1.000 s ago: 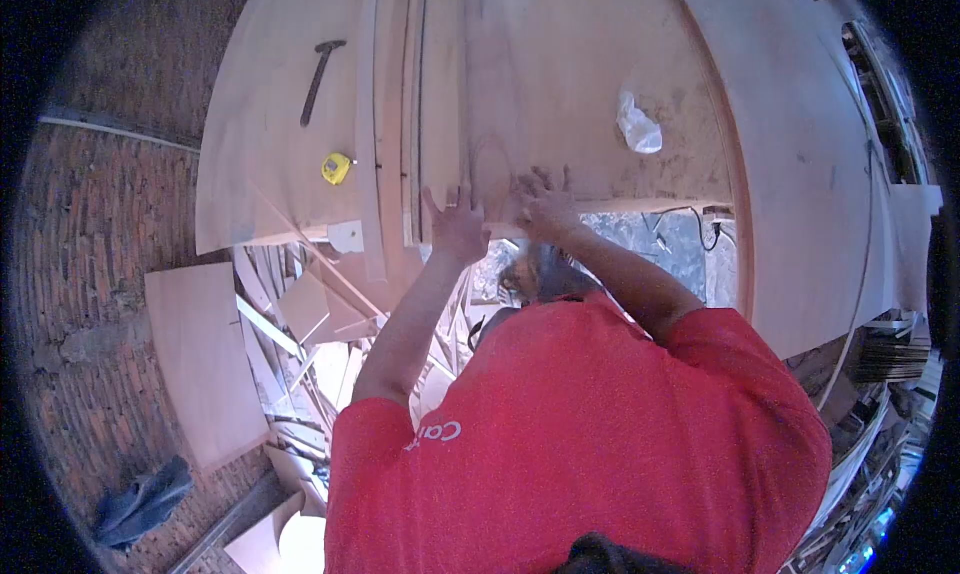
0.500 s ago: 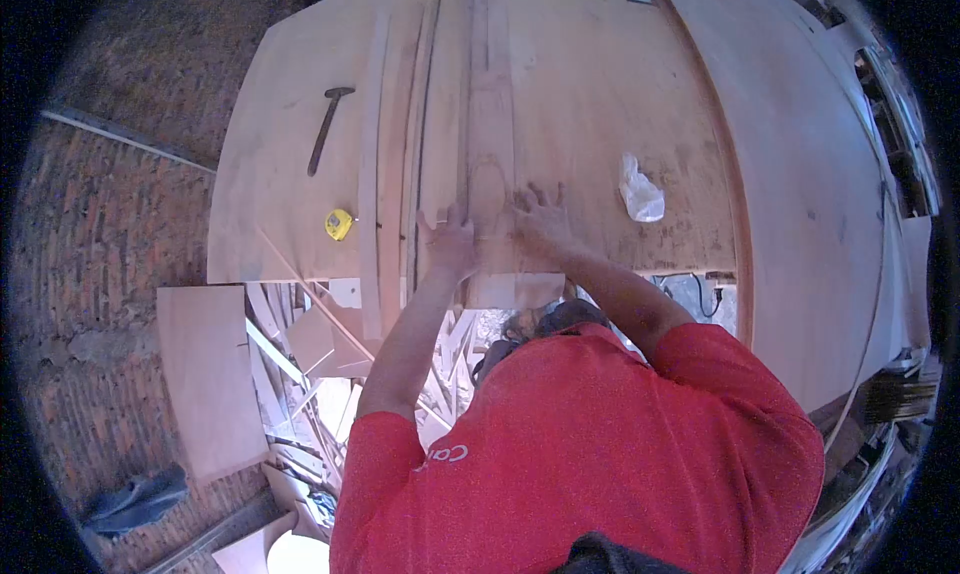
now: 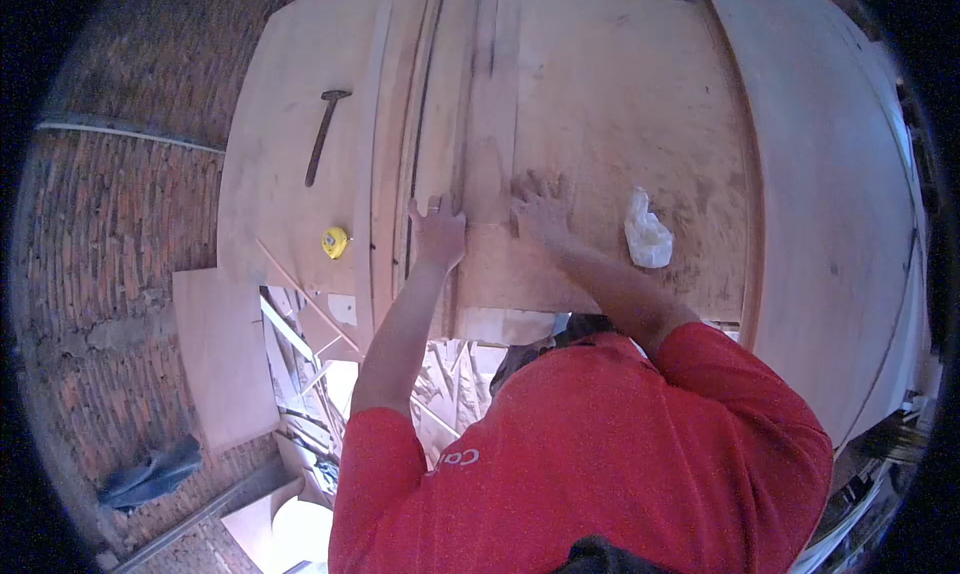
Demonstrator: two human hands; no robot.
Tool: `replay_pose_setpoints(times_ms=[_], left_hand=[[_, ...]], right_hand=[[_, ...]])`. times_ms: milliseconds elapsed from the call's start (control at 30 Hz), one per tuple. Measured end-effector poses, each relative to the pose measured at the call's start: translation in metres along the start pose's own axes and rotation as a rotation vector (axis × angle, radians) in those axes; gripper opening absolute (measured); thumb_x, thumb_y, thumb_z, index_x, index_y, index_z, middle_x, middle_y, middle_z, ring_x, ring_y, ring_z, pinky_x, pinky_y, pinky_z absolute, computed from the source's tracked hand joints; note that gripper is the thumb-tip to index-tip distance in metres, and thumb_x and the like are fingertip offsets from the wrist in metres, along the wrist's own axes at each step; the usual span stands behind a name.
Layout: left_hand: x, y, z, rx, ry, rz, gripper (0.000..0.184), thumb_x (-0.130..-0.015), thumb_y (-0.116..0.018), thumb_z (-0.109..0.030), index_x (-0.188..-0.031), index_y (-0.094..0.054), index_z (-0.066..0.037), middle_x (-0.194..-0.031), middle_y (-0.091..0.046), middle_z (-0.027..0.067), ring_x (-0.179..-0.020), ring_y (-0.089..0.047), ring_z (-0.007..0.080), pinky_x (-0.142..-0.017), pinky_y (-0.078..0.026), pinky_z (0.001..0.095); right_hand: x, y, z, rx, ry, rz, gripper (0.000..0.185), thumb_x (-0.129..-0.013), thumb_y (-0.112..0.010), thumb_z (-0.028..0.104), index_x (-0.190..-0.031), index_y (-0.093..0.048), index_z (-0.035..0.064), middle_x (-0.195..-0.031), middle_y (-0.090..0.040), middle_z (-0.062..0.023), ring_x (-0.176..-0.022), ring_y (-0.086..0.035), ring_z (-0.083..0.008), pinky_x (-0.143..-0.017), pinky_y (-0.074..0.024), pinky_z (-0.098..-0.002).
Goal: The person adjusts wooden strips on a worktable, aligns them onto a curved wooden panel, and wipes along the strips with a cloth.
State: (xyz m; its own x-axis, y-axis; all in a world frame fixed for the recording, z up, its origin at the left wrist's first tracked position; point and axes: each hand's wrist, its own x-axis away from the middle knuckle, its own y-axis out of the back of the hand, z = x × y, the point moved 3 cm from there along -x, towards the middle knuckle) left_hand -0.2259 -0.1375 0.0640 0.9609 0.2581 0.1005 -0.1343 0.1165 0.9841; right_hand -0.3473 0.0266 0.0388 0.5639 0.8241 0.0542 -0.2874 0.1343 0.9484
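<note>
My left hand point(image 3: 439, 234) rests on long narrow wooden strips, its fingers apart and partly bent over a raised strip point(image 3: 461, 144). My right hand point(image 3: 541, 212) lies flat with fingers spread, at the right side of a pale wooden strip point(image 3: 492, 124). This pale strip runs away from me between both hands. Everything lies on a broad wooden board point(image 3: 600, 94). To the left of my left hand are more long strips point(image 3: 385, 164) and a yellow tape measure point(image 3: 334, 242). A crumpled white plastic bag point(image 3: 648, 232) lies to the right of my right hand.
A hammer point(image 3: 325, 134) lies on the board's left part. A large wood panel point(image 3: 830, 214) with a raised edge stands at the right. Wood offcuts point(image 3: 320, 374) fill the floor below the near edge. A brick surface point(image 3: 110, 224) and dark cloth point(image 3: 152, 472) are at left.
The view has shifted slightly, so the bag and tape measure appear lower. Both hands stay on the wood, fingers spread. The pale strip between them seems to have slid away from me.
</note>
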Motion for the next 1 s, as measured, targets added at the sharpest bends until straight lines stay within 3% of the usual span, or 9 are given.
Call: replay_pose_setpoints(times_ms=[33,100,433,833,1000], left_hand=[[-0.006,-0.001,0.001,-0.005,-0.002,-0.008,0.019,-0.090,-0.062,-0.024,-0.101,-0.076,-0.018,-0.131,-0.059,0.0117,-0.135,-0.047,0.0291,-0.113,-0.016,0.0723],[-0.016,-0.002,0.002,-0.007,0.010,-0.037,0.018,-0.090,-0.061,-0.022,-0.099,-0.076,-0.017,-0.130,-0.060,0.0114,-0.134,-0.048,0.0287,-0.113,-0.016,0.0717],[-0.061,-0.002,0.004,-0.088,0.030,-0.088,0.023,-0.093,-0.055,-0.019,-0.090,-0.078,-0.016,-0.127,-0.061,0.0093,-0.129,-0.052,0.0281,-0.113,-0.020,0.0662],[-0.106,0.000,0.008,-0.082,0.084,-0.008,0.023,-0.093,-0.055,-0.022,-0.089,-0.077,-0.016,-0.127,-0.061,0.0080,-0.131,-0.049,0.0268,-0.113,-0.018,0.0679],[-0.123,-0.005,0.014,-0.070,0.051,-0.067,0.021,-0.092,-0.057,-0.021,-0.088,-0.077,-0.015,-0.124,-0.061,0.0081,-0.130,-0.049,0.0282,-0.112,-0.018,0.0689]], right_hand=[[-0.004,0.002,-0.002,-0.006,0.007,0.008,0.070,-0.085,-0.070,0.039,-0.147,-0.051,0.0144,-0.158,-0.043,-0.0160,-0.150,-0.031,-0.0382,-0.117,-0.0111,-0.0753],[-0.010,0.006,-0.008,0.052,-0.007,-0.021,0.070,-0.085,-0.069,0.051,-0.145,-0.056,0.0190,-0.158,-0.044,-0.0102,-0.152,-0.027,-0.0352,-0.116,-0.0086,-0.0773],[-0.048,0.015,-0.033,-0.040,-0.006,-0.044,0.063,-0.091,-0.065,0.049,-0.145,-0.055,0.0189,-0.159,-0.043,-0.0080,-0.153,-0.027,-0.0335,-0.118,-0.0072,-0.0741],[-0.083,0.014,-0.054,-0.019,-0.030,-0.080,0.062,-0.090,-0.068,0.051,-0.143,-0.056,0.0223,-0.155,-0.047,-0.0043,-0.151,-0.030,-0.0330,-0.117,-0.0061,-0.0770],[-0.096,0.014,-0.063,-0.029,-0.030,-0.136,0.062,-0.088,-0.070,0.049,-0.143,-0.057,0.0230,-0.153,-0.049,-0.0026,-0.150,-0.031,-0.0330,-0.116,-0.0081,-0.0776]])
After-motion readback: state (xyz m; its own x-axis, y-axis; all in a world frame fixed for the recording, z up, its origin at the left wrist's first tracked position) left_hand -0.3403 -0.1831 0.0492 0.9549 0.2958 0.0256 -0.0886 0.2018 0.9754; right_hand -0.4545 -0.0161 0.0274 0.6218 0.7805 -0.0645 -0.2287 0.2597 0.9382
